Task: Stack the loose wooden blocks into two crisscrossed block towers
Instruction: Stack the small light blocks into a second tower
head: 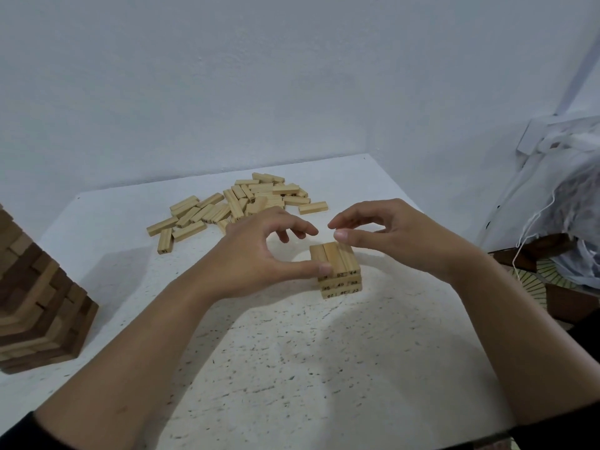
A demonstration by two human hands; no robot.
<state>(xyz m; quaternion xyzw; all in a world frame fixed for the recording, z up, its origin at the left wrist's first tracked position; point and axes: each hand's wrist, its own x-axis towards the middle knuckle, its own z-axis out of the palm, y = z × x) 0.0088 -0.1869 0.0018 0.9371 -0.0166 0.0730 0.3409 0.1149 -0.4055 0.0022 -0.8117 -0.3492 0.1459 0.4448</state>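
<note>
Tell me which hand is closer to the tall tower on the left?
Left. The left hand sits between the tall tower and small stack; the right hand hovers beyond the stack, farther right.

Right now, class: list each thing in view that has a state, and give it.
Short tower: upright, top layer filled, three blocks.
Loose blocks: lying scattered, unstacked.
Tall tower: standing, crisscrossed.
Left hand: thumb touching short tower, holding nothing.
Right hand: above short tower, holding nothing.

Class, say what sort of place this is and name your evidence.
Likely a plain room at home: a white speckled table against bare walls, loose wooden blocks on it, a plastic-wrapped bundle alongside.
</note>
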